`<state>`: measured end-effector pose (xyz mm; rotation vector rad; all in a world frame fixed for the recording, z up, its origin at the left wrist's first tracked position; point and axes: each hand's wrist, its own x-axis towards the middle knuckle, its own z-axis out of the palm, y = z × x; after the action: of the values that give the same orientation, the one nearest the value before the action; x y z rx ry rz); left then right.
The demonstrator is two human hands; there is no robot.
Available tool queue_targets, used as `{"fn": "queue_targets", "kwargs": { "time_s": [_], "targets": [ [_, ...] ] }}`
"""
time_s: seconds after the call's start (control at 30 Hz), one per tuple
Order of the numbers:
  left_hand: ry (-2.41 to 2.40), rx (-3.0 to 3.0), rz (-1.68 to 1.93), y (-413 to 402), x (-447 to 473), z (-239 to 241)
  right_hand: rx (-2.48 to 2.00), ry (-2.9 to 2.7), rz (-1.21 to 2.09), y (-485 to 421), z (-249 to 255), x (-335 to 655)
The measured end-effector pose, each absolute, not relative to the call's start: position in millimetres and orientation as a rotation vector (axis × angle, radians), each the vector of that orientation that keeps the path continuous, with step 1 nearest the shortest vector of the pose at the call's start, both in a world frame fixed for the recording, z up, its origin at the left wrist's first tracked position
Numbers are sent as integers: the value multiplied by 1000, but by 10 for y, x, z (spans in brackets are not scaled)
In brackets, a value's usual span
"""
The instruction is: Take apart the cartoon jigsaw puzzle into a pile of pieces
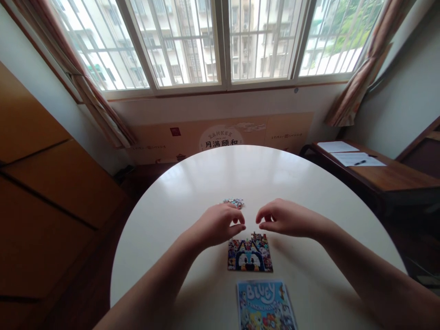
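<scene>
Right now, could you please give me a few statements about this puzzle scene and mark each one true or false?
1. The puzzle lies on a round white table. True.
2. A pile of loose pieces lies beyond the left hand. True.
3. The booklet lies farther from the person than the puzzle. False: it lies nearer, at the table's near edge.
4. The right hand rests on the papers. False: it is over the puzzle's top edge; the papers lie on a side desk.
5. Both hands are pinched, fingertips close together. True.
</scene>
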<state>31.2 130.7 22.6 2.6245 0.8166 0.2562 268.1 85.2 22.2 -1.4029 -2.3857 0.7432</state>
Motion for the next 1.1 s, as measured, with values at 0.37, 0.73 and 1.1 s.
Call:
{"fn": "queue_targets", "kwargs": {
  "time_s": [0.37,0.73,1.1],
  "targets": [
    [878,2548,176,1182,548,8,-1427,-2544,722,790,218,2632],
    [902,2504,161,1126,556,59,-1475,-2555,663,770,213,2595],
    [964,2470,96,1065,557,118,-1515,-2567,619,716,255,2601]
  ]
}}
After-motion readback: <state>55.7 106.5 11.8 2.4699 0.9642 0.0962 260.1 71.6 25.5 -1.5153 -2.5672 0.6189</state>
